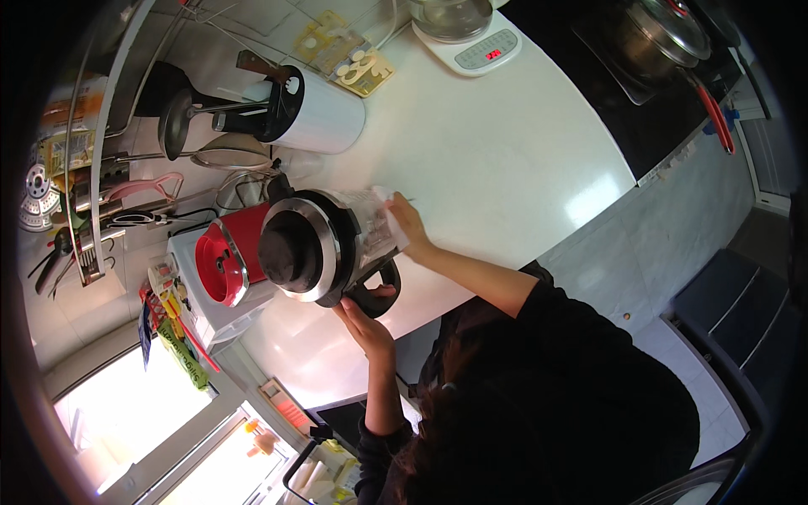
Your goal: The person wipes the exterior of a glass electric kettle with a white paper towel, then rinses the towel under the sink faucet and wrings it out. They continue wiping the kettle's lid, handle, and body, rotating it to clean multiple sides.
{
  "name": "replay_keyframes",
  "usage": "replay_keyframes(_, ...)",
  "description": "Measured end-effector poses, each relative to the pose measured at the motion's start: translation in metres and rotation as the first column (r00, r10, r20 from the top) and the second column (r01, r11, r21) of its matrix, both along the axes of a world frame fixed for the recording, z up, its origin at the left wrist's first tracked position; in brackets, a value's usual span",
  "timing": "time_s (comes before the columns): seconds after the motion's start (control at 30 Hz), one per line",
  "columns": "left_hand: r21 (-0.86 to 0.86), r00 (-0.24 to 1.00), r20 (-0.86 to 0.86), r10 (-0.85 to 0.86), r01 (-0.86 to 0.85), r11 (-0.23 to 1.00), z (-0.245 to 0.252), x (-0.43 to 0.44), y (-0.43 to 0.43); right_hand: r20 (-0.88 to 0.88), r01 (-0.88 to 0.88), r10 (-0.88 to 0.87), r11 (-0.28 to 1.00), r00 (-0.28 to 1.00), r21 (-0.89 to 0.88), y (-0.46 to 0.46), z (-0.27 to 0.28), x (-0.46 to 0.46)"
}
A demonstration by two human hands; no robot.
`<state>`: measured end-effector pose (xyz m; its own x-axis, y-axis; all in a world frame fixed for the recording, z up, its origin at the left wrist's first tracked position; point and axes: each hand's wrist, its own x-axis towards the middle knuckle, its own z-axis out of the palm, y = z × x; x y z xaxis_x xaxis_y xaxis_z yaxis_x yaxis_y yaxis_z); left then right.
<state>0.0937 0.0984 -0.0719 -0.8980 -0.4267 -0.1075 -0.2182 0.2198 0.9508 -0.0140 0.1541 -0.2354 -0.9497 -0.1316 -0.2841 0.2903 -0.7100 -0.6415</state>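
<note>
A glass blender jar (369, 233) with a black lid (290, 249) and a silver-coloured collar is between my hands. My left hand (369, 325) grips its black handle (388, 293), and a fingertip shows through the loop. Against the jar's lower side, my right hand (409, 227) presses a white tissue or cloth (392, 218). Whether the jar's base touches the white countertop (492, 139) cannot be seen. Just behind the jar is a red blender base (221, 262) with a black coupling on top, partly hidden by the lid.
A white utensil holder (328, 110) with a ladle (177, 123) stands by the tiled wall. Farther along are a white electric appliance base (467, 50) with a lit display and a steel pot (659, 38) on the black hob (587, 57). Tools hang from a wall rack (98, 208).
</note>
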Motion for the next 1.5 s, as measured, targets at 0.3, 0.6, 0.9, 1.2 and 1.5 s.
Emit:
replay_keyframes(0.3,-0.058,1.000,-0.011,-0.007,0.006,0.998,-0.001,-0.005,-0.001,-0.141,0.171,-0.132,0.934,0.981,0.315,-0.018,-0.007,0.012)
replay_keyframes(0.6,-0.006,0.994,-0.035,0.108,-0.108,0.994,-0.015,0.003,-0.011,-0.347,0.224,-0.089,0.902,0.934,0.369,0.002,0.102,0.019)
replay_keyframes(0.9,-0.105,0.999,-0.015,0.033,-0.034,0.994,-0.003,-0.002,-0.005,-0.221,0.142,-0.031,0.851,0.975,0.506,0.000,-0.020,0.019)
replay_keyframes(1.2,-0.447,0.991,-0.120,0.057,-0.106,0.888,-0.010,0.001,-0.010,-0.643,0.366,-0.039,0.847,0.765,0.385,0.008,0.129,0.024)
replay_keyframes(1.5,-0.304,1.000,0.023,0.016,-0.008,0.953,0.004,-0.003,-0.007,-0.043,0.106,-0.103,0.991,0.994,0.086,-0.017,-0.010,0.035)
